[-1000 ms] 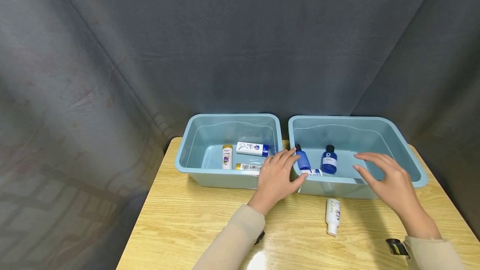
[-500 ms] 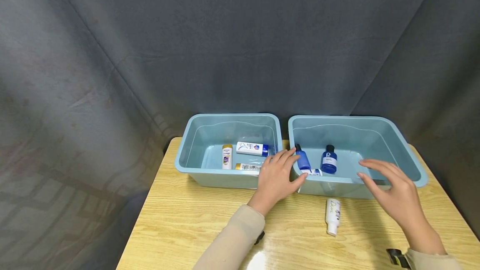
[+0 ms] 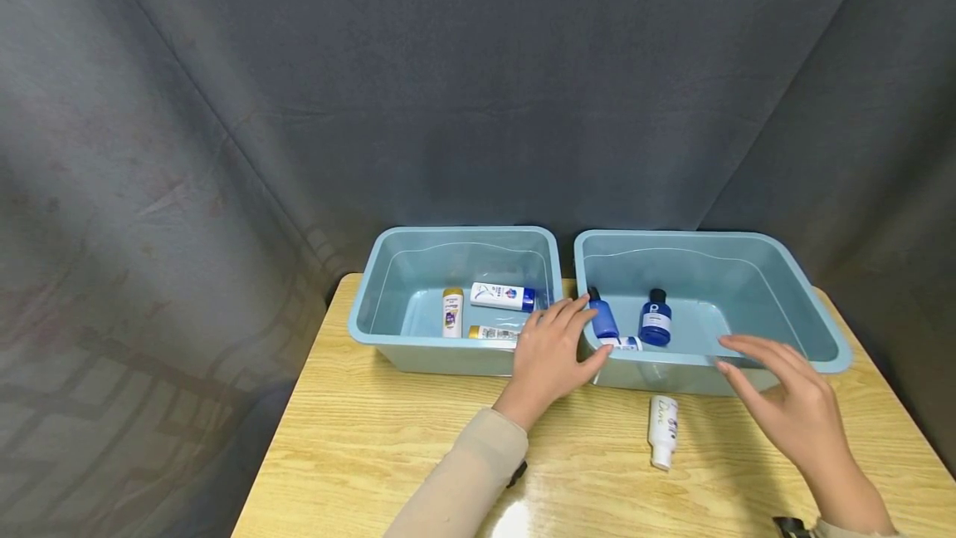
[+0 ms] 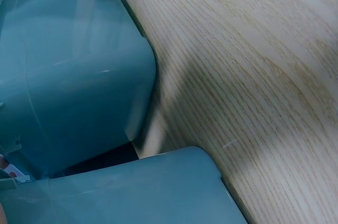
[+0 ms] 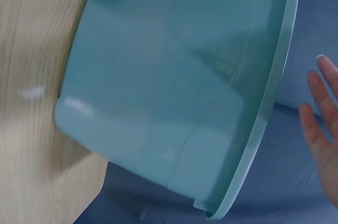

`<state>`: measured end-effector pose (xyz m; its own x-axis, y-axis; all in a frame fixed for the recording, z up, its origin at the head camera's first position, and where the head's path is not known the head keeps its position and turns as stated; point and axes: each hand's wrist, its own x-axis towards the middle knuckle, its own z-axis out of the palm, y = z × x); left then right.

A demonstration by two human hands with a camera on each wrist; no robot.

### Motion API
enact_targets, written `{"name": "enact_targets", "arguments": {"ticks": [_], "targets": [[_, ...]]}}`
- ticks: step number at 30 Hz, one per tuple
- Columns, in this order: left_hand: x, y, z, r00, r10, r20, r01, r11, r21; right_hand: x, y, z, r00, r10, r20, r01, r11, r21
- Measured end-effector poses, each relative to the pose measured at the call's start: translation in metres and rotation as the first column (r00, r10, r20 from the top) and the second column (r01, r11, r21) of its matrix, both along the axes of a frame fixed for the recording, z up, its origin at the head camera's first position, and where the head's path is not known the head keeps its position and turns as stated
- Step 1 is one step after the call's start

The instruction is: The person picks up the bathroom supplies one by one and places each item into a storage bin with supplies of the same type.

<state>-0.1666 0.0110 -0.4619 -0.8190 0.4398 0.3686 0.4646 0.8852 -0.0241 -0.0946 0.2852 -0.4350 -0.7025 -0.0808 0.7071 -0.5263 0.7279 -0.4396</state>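
Two teal bins stand side by side on a wooden table [image 3: 388,447]. My left hand [image 3: 553,351] rests with straight fingers on the near corners where the left bin [image 3: 388,339] and right bin [image 3: 821,355] meet. My right hand [image 3: 784,397] hovers open and empty at the right bin's near rim; its fingers [image 5: 322,113] show beside the bin's outer wall [image 5: 174,76]. A white Dove bottle [image 3: 662,430] lies on the table in front of the right bin, between my hands.
The right bin holds a blue dropper bottle [image 3: 602,315], a round blue bottle [image 3: 655,320] and a small white item [image 3: 623,344]. In the left bin are a gold-capped bottle [image 3: 452,311], a white tube [image 3: 503,297] and a lying bottle [image 3: 493,332]. Dark cloth hangs behind.
My right hand has drawn back toward me and lower, from over the right bin's inside to its near rim. The left hand and the bottles have not moved.
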Motion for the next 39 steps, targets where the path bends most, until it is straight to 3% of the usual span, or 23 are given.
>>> {"name": "enact_targets", "arguments": {"ticks": [6,16,39], "targets": [[0.000,0.000,0.000,1.000,-0.001,-0.002,0.001,1.000,0.000,0.005,0.005,-0.006,1.000,0.018,-0.011,-0.019,1.000,-0.016],[-0.001,-0.001,-0.002,1.000,-0.003,-0.007,0.003,1.000,0.018,0.017,0.005,-0.018,0.997,-0.023,0.072,0.021,0.999,0.030],[0.000,0.000,-0.001,1.000,0.000,0.003,0.000,1.000,0.009,0.036,-0.005,-0.055,0.988,-0.068,0.139,0.074,0.997,-0.036]]}}
